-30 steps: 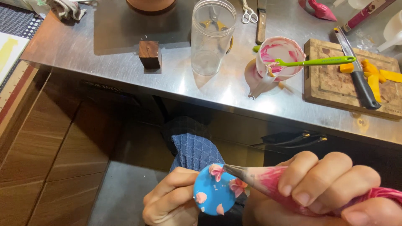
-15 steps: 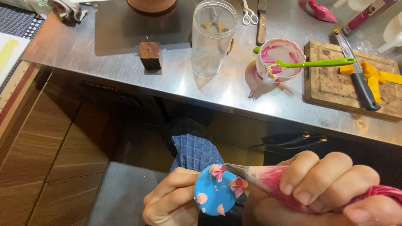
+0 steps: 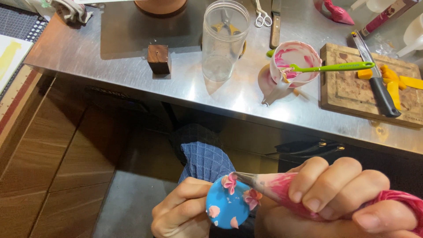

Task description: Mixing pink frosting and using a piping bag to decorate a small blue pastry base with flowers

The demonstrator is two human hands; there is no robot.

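mat: far left we see a cutting mat (image 3: 17, 26) and a yellow-marked sheet (image 3: 9, 57), partly cut off by the frame.
cloth: crumpled rag (image 3: 70, 9) at the top left corner of the steel counter (image 3: 185, 88).
block: small dark wooden block (image 3: 158, 59) standing upright on the counter, apart from everything else.
left hand: our left hand (image 3: 180, 213) sits low in frame, fingers curled and closed around the blue round piece (image 3: 224, 207), holding it from the left and below.
blue piece: held in the air below the counter edge, in front of a blue checked cloth (image 3: 205, 158); small pink flowers (image 3: 230, 183) on its top and right rim, paler pink petals lower down.
jar: clear plastic jar (image 3: 224, 39) upright on the counter, right of the block.
scissors, knife: small scissors (image 3: 263, 16) and a wooden-handled knife (image 3: 275, 26) behind the jar.
cup: pink-smeared cup (image 3: 294, 64) with a green spatula (image 3: 335, 67) resting across it, handle pointing right.
piping bag: pink bag (image 3: 299, 196), metal tip (image 3: 246, 178) touching the flower at the top of the blue piece.
right hand: our right hand (image 3: 339, 194) has fingers wrapped tight on the bag, thumb underneath.
board: wooden cutting board (image 3: 352, 94) at right with a black-handled knife (image 3: 376, 83) laid over it and yellow pieces (image 3: 392, 81) beside the blade.
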